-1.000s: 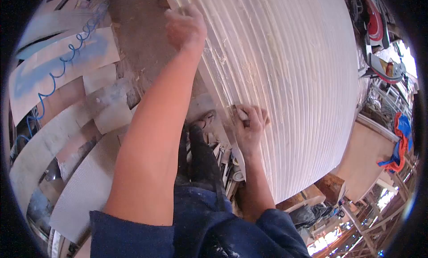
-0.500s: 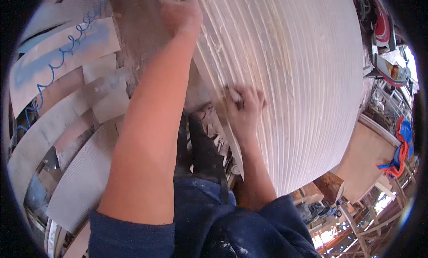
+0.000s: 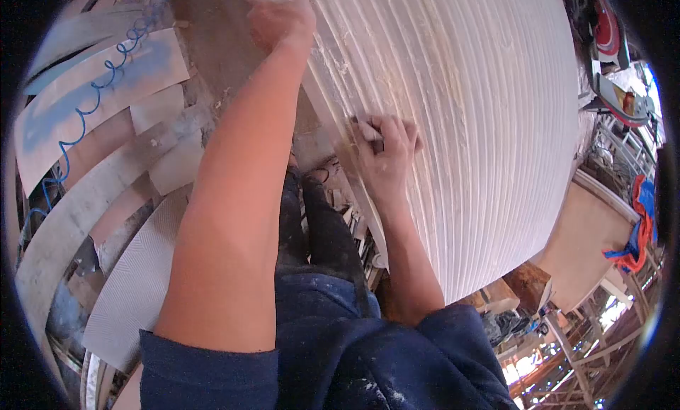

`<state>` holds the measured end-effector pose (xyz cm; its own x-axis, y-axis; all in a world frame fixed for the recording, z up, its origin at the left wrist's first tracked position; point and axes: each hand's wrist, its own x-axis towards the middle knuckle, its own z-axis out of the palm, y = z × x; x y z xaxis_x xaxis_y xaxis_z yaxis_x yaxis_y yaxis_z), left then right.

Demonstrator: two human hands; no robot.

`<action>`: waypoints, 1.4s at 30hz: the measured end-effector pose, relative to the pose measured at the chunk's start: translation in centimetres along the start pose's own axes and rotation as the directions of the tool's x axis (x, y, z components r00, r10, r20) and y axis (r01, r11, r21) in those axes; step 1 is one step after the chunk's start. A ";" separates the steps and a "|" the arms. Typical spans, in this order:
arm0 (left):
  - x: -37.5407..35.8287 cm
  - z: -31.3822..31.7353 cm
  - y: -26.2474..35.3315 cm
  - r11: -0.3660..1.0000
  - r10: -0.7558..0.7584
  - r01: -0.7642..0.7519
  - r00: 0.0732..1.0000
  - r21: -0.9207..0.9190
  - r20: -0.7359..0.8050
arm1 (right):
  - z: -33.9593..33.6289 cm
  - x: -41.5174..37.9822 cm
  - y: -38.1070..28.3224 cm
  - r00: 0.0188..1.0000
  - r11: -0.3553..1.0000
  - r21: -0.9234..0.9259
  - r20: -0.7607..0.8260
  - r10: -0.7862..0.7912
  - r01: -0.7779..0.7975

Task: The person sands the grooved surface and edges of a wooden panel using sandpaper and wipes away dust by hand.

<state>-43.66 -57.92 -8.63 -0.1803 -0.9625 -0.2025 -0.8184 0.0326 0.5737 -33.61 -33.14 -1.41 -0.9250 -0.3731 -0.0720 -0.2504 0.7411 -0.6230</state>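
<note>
A large pale panel (image 3: 489,141) with long ridges and grooves fills the upper middle and right of the head view. My right hand (image 3: 391,151) is closed on a small pale piece (image 3: 368,131) and rests on the ridges near the panel's left edge. What kind of piece it is, I cannot make out. My left hand (image 3: 285,19) is closed at the top of the view, beside the same edge. Its fingertips are partly cut off by the frame, and what they hold is hidden. Dusty, yellowish streaks run along the ridges around both hands.
On the left lie curved boards (image 3: 106,197), a blue-stained sheet (image 3: 106,84) with a coiled blue hose (image 3: 97,91) over it, and a finely patterned panel (image 3: 138,282). Scraps litter the floor by my legs (image 3: 322,226). A brown board (image 3: 584,240) and an orange-blue cloth (image 3: 641,226) are at right.
My right hand has slid a little up along the ridges, still closed on the pale piece. My left hand has shifted slightly to the left. The view has moved a little.
</note>
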 end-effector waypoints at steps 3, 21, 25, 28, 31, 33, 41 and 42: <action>0.4 0.1 0.8 1.000 -0.001 0.001 1.000 0.015 0.014 | -1.2 -2.7 0.4 0.999 0.999 -0.019 -0.010 0.032 -0.032; -1.5 -0.5 1.1 0.996 0.086 -0.083 0.987 0.030 -0.133 | -0.8 -3.7 1.0 0.996 0.995 -0.062 -0.040 0.078 -0.080; -0.5 0.8 -0.1 0.989 0.079 -0.064 0.992 0.135 -0.103 | 1.0 0.2 -0.3 0.998 0.998 -0.033 -0.038 0.049 -0.050; -0.8 -0.3 0.4 0.994 0.057 -0.057 0.998 -0.088 -0.004 | 0.7 -0.8 0.2 0.997 0.999 -0.032 -0.076 0.031 -0.034; 0.6 1.4 -0.5 0.998 0.052 -0.048 0.994 0.042 -0.093 | 0.0 -2.5 1.0 0.997 0.996 -0.047 -0.034 0.076 -0.078; 0.6 1.0 -0.9 0.999 0.050 -0.049 0.997 0.017 -0.066 | 0.0 -1.6 0.1 0.998 0.999 -0.029 -0.060 0.036 -0.038; -1.6 -1.9 1.8 0.998 0.049 -0.048 0.999 0.047 -0.011 | -0.1 -3.1 1.3 0.996 0.999 -0.008 -0.073 0.045 -0.046; -1.9 -2.5 2.2 0.998 0.018 -0.020 1.000 0.060 0.022 | 0.1 -1.8 0.5 0.997 0.998 -0.022 -0.046 0.058 -0.060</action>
<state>-43.78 -56.68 -5.01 -0.2073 -0.9556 -0.2095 -0.8461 0.0677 0.5287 -32.07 -32.16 -1.67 -0.9501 -0.3033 -0.0728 -0.2012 0.7743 -0.5999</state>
